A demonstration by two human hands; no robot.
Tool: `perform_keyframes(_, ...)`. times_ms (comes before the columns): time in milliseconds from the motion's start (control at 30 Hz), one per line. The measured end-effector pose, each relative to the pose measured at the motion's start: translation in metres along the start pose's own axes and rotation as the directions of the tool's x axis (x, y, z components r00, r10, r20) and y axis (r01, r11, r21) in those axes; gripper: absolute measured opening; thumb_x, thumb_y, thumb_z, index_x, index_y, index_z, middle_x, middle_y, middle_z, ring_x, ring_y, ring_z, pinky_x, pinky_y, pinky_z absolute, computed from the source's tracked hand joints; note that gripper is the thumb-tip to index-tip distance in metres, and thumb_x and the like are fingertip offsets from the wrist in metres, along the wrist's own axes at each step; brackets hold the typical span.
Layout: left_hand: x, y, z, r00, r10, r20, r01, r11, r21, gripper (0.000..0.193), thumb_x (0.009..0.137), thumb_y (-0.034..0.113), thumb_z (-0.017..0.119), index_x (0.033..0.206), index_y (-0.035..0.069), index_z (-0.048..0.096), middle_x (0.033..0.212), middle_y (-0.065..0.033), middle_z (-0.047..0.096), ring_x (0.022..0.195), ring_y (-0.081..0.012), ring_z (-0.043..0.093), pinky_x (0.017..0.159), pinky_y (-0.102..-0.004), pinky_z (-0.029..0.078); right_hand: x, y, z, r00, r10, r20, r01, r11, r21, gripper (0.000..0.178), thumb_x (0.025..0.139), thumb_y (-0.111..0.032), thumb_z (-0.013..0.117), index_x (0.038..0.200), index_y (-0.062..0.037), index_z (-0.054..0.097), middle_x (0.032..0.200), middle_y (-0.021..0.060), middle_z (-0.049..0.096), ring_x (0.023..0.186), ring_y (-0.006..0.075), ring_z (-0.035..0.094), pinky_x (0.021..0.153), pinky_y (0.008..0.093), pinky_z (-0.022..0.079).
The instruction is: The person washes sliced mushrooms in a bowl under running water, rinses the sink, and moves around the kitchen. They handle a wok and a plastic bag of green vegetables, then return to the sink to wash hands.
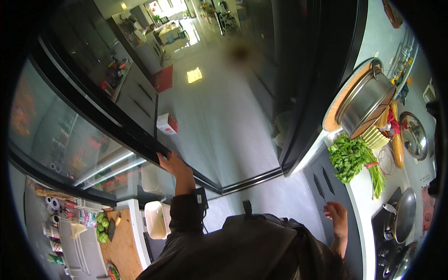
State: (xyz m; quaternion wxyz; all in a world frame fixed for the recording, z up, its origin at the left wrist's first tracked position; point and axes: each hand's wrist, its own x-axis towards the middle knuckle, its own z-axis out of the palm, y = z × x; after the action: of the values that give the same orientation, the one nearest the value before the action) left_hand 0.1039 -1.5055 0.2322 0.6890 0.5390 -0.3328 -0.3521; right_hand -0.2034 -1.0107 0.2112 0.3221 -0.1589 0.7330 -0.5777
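Note:
My left hand (173,165) reaches forward and is closed around the black frame edge of a glass sliding door (133,144), with its fingers at the frame's edge. Low at my right side, my right hand (337,217) hangs with loosely curled fingers; I see nothing in it. It is nearest to the grey cabinet front (333,198) with long dark handles (318,187), and whether it touches them I cannot tell. Beyond the doorway, a white and red box (167,123) rests on the floor, close to the door frame.
On the right counter are leafy greens (346,158), a large steel pot (366,102), a lid (413,135) and a wok (404,214). A floor track (252,181) crosses the doorway. At left are a pale bin (155,219) and a wooden board (122,242) with green vegetables.

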Motion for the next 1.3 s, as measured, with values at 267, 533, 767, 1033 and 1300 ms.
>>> perform_keyframes(267,0.006,0.002,-0.002,0.989,-0.149,0.019,0.149,0.959,-0.24,0.053,0.084,-0.007,0.054,0.131,0.017,0.048,0.123,-0.0033,0.05,0.107,-0.0196,0.051,0.098,-0.035,0.042,0.004,0.017,0.0,0.998,0.017,0.058,-0.016,1.0,-0.023,0.02,0.097,-0.013,0.058,0.109,0.0012,0.065,0.093,0.0084,0.07,0.084,0.0153,0.067,0.071,0.0286,0.051)
perform_keyframes(533,-0.011,-0.008,-0.005,0.973,-0.158,0.169,0.191,0.961,-0.201,0.047,0.082,-0.01,0.054,0.122,0.014,0.053,0.124,0.0008,0.05,0.108,-0.0189,0.053,0.093,-0.0333,0.044,0.01,0.033,0.001,0.996,-0.004,0.085,0.005,1.0,-0.016,0.021,0.098,-0.016,0.059,0.11,0.0009,0.066,0.092,0.008,0.07,0.083,0.0148,0.067,0.071,0.0281,0.052)
perform_keyframes(767,-0.039,-0.025,0.017,0.92,-0.16,0.357,0.197,0.978,-0.07,0.049,0.084,-0.007,0.059,0.129,0.011,0.054,0.125,0.0018,0.053,0.105,-0.0139,0.055,0.088,-0.0264,0.039,0.006,0.033,0.006,0.996,-0.037,0.083,0.039,0.999,-0.02,0.023,0.098,-0.016,0.061,0.111,0.002,0.066,0.092,0.0072,0.07,0.083,0.0144,0.066,0.071,0.0273,0.052)
perform_keyframes(1033,-0.063,-0.052,0.054,0.751,-0.084,0.655,0.119,0.993,-0.009,0.043,0.088,0.003,0.049,0.13,0.008,0.055,0.128,-0.004,0.059,0.11,-0.0163,0.055,0.087,-0.0295,0.041,-0.037,0.046,-0.016,0.993,-0.076,-0.086,0.054,0.971,-0.234,0.027,0.098,-0.02,0.062,0.113,0.0025,0.066,0.092,0.0123,0.072,0.085,0.018,0.068,0.078,0.0307,0.054)
perform_keyframes(1300,-0.144,-0.044,0.115,0.633,-0.047,0.772,0.121,0.992,-0.039,0.05,0.088,0.002,0.046,0.138,0.004,0.048,0.135,-0.0106,0.054,0.126,-0.0216,0.05,0.107,-0.0352,0.037,-0.112,0.051,-0.029,0.927,0.056,-0.372,-0.136,0.972,-0.192,0.027,0.096,-0.017,0.058,0.115,0.0002,0.067,0.094,0.012,0.072,0.088,0.021,0.068,0.082,0.0339,0.053)
